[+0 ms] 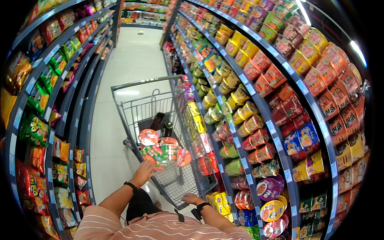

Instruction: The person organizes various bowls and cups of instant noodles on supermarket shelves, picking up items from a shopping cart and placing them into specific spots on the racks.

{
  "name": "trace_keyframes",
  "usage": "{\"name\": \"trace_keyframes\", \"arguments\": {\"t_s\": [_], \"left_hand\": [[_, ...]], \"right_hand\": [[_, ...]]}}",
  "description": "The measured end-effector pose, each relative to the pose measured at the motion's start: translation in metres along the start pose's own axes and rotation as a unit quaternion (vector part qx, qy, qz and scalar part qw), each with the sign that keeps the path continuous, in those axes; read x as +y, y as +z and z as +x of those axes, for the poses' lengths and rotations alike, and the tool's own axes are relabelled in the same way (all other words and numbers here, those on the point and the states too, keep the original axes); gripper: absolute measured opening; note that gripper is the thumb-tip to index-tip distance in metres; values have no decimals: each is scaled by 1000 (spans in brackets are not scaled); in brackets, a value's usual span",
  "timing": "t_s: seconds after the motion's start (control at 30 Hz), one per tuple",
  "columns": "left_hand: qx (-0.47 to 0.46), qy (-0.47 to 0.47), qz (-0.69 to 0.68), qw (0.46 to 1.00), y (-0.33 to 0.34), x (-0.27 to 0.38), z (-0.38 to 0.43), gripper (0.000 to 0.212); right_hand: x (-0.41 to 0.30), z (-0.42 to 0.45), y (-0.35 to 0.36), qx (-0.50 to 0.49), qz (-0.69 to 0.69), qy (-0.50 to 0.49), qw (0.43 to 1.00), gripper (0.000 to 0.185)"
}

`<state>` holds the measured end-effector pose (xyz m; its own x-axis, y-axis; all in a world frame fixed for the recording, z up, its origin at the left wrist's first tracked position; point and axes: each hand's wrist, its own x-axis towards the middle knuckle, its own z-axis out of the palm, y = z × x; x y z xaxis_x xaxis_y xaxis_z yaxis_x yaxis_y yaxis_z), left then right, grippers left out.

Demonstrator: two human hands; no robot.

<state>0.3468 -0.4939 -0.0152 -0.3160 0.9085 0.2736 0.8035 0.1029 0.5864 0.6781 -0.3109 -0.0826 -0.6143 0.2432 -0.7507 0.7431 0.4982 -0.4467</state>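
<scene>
My left hand holds a bundle of instant noodle cups in red, orange and green wrapping. Part of the bundle overlaps the left rim of a grey wire shopping cart, and the rest is over the basket. My fingers reach the bundle's near side; the thumb is partly hidden. At the cart's near end, my right hand curls on the rim. Farther back in the cart are a dark flat object and a dark bottle-like object. Both wrists wear black bands.
Shelves of cup and bowl noodles rise close along the cart's right side. To the left stand shelves of bagged snacks. A pale tiled floor runs between them towards a stocked shelf at the aisle's far end.
</scene>
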Motion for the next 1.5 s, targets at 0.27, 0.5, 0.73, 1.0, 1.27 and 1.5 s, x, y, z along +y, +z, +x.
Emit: {"name": "trace_keyframes", "arguments": {"t_s": [0.27, 0.5, 0.73, 1.0, 1.27, 1.5], "left_hand": [[-101, 85, -20, 991, -4, -18, 27, 45], [-219, 85, -147, 961, -62, -52, 79, 35], [-194, 170, -163, 953, -89, -136, 110, 28], [-288, 200, -209, 913, -88, -149, 130, 20], [-334, 238, -208, 888, -66, -161, 142, 22], [-337, 248, -213, 883, -75, -159, 150, 24]], "right_hand": [[-6, -6, -4, 14, -174, -87, 981, 30], [-68, 22, -23, -19, -32, 82, 996, 59], [-163, 81, -45, 5, 113, 57, 992, 58], [-209, 85, -49, 51, 103, 108, 988, 60], [-221, 81, -57, 49, 119, 162, 978, 57], [-223, 84, -57, 45, 111, 162, 980, 54]]}}
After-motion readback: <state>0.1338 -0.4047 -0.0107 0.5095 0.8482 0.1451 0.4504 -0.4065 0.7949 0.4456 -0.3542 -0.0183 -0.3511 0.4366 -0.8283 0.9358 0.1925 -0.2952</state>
